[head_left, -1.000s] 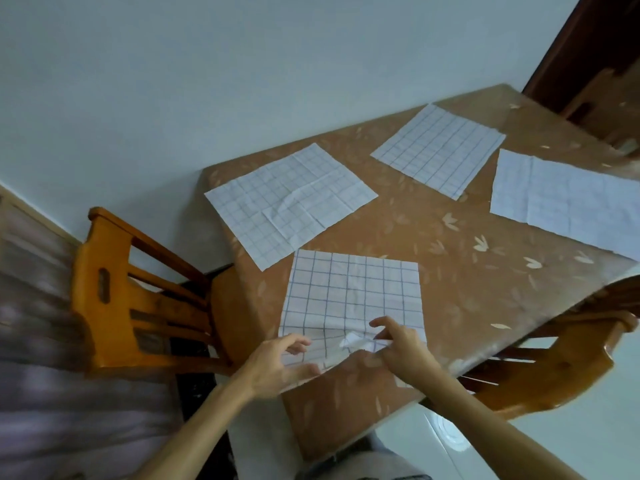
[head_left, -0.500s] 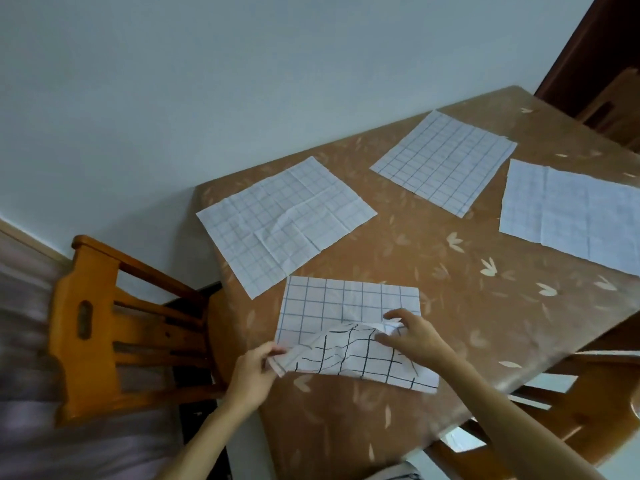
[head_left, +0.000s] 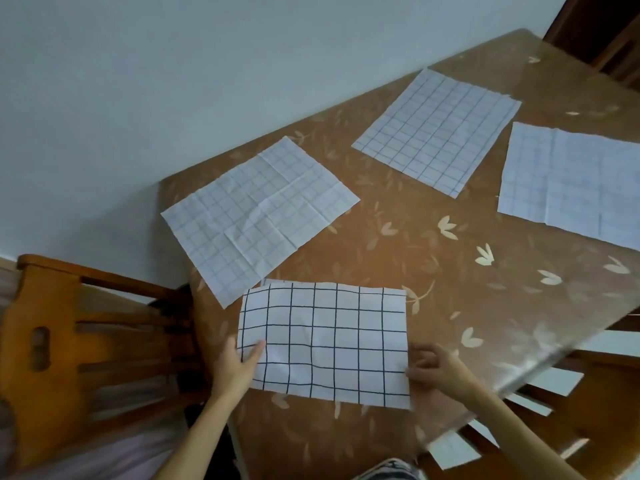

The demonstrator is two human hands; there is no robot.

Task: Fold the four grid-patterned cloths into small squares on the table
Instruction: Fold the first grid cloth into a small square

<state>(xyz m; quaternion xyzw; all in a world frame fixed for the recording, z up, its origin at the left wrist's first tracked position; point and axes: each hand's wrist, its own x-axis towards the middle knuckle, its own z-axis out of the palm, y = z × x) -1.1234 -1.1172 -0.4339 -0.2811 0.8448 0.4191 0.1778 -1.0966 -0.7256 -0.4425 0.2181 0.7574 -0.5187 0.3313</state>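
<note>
Tackling cloth one: the bold-grid cloth (head_left: 323, 344) lies at the near edge of the desk (head_left: 398, 251), doubled into a rectangle, the left grip (head_left: 237, 363) pinching its left edge, thumb on top. The right grip (head_left: 438, 370) touches the right edge, fingers curled, though whether it pinches I cannot tell. Left cloth (head_left: 259, 216), far cloth (head_left: 436, 133) and right cloth (head_left: 571, 181) lie flat, unfolded: most work remains.

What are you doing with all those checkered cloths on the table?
A person is folding cloths on the brown leaf-patterned table. Their left hand pinches one end of the nearest white cloth with bold black grid lines, thumb on top, and the right hand touches the other end. It looks folded in half once. The three other pale grid-patterned cloths lie flat, not yet folded.
</note>
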